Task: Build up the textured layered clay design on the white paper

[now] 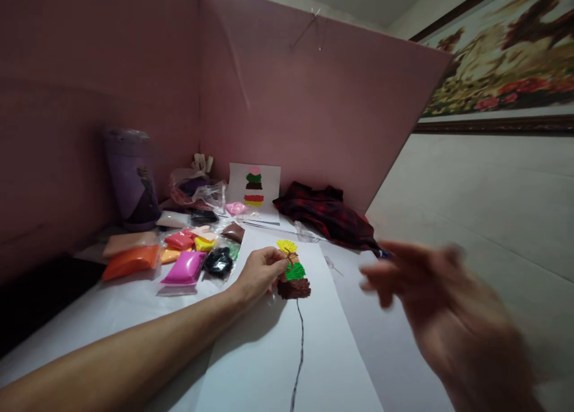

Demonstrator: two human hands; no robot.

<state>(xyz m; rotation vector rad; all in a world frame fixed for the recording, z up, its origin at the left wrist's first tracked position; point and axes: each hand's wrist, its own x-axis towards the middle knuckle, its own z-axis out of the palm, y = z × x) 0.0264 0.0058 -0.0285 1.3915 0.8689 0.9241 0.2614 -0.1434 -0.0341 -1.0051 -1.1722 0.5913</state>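
Observation:
On a white sheet of paper [264, 358] is a picture in coloured modelling clay, with a yellow patch [287, 246] at the top, a green patch [296, 272] and a brown patch [295, 289] below. A thin dark line [301, 340] runs down the paper from it. My left hand [260, 272] rests at the picture's left side, thumb and fingers pinched at a thin curved brown clay strand [291, 257] over the upper part. My right hand [448, 310] is raised off the paper to the right, smeared by motion; whether it holds anything is unclear.
Several bags of coloured clay, among them a magenta bag [183, 268] and an orange bag [131, 262], lie left of the paper. Behind stand a purple container [132, 182] and a card with coloured clay bands [235, 185]. Dark red checked cloth [325, 214] lies by the pink partition [305, 101].

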